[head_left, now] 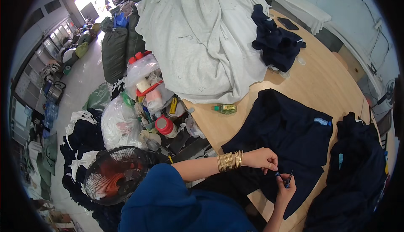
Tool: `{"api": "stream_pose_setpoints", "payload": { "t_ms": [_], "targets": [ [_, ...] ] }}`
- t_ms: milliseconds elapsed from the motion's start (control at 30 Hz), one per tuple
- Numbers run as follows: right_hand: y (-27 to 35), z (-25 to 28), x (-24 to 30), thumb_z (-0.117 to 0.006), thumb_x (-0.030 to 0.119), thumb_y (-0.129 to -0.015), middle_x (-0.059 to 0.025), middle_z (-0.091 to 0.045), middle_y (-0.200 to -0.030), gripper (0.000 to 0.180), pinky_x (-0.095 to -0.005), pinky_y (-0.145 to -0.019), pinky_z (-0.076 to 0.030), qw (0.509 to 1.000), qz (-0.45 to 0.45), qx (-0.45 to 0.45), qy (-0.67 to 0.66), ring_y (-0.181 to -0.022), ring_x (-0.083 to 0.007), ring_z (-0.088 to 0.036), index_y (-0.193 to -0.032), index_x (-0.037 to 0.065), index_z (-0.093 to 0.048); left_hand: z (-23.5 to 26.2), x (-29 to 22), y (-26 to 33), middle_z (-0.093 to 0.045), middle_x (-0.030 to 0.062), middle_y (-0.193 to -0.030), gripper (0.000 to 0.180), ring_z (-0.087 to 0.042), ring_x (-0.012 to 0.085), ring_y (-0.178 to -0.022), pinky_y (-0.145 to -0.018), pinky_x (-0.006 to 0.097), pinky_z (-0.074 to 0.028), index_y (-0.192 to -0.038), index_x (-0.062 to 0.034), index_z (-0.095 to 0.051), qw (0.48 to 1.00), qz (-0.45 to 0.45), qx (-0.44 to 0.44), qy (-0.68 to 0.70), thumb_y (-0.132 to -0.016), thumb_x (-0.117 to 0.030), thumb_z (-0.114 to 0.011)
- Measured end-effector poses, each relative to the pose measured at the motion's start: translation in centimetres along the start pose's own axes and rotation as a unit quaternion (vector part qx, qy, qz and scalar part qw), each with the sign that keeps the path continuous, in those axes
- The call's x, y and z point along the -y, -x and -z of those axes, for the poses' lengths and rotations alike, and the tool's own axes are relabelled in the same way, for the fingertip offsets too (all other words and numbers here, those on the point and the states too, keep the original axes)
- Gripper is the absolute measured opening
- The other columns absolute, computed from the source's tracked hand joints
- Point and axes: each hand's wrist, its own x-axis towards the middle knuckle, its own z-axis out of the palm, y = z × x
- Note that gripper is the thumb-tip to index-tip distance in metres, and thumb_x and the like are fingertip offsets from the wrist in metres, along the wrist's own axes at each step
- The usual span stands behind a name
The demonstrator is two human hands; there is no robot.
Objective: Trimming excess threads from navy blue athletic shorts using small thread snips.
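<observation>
You won't get any legible wording here, tbh — blue sticker (322,121) on the navy garment (286,133) before you, pale blue sticker (341,160) on the dark clothes (355,185) to your right, yellow label (229,107) on the green bottle (226,110) — all too small.

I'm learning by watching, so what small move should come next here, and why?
Perhaps use the left hand to steady the navy garment: the right hand holds what look like small snips over it, and the left hand is close beside them.
</observation>
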Motion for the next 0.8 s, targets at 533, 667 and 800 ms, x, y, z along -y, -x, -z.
{"api": "stream_pose_setpoints", "payload": {
  "t_ms": [533, 667, 800],
  "targets": [
    [1.7, 4.0, 4.3, -0.071, 0.016, -0.075, -0.013, -0.062, -0.091, 0.037, -0.033, -0.073, -0.047, 0.959, -0.001, -0.017, 0.282, -0.081, -0.0265, -0.061, -0.108, 0.006, -0.057, -1.1, 0.8, -0.5, -0.065, 0.0075, -0.07, 0.019, -0.064, 0.0124, -0.059, -0.055, 0.023, -0.049, -0.083, 0.0009, -0.06, 0.999, 0.0, -0.042, 0.007, -0.085, -0.017, -0.064],
    [1.1, 3.3, 6.3, -0.071, 0.027, -0.074, -0.0083, -0.058, -0.077, 0.034, -0.0341, -0.059, -0.042, 0.934, 0.119, 0.041, 0.336, -0.066, -0.026, -0.055, -0.098, 0.006, -0.06, 0.0, 0.9, 0.0, -0.065, 0.0069, -0.076, 0.016, -0.064, 0.0123, -0.063, -0.057, 0.023, -0.05, -0.086, -0.0002, -0.061, 0.997, 0.026, -0.052, 0.054, -0.086, -0.016, -0.063],
    [0.1, 3.0, 6.2, -0.069, 0.034, -0.075, -0.0035, -0.054, -0.064, 0.026, -0.0324, -0.054, -0.04, 0.902, 0.163, 0.014, 0.4, -0.059, -0.0208, -0.053, -0.086, 0.01, -0.063, 0.5, 1.2, -1.0, -0.066, 0.006, -0.077, 0.016, -0.064, 0.0117, -0.062, -0.057, 0.021, -0.049, -0.087, 0.001, -0.061, 0.995, 0.029, -0.038, 0.082, -0.087, -0.015, -0.061]
  ]
}}
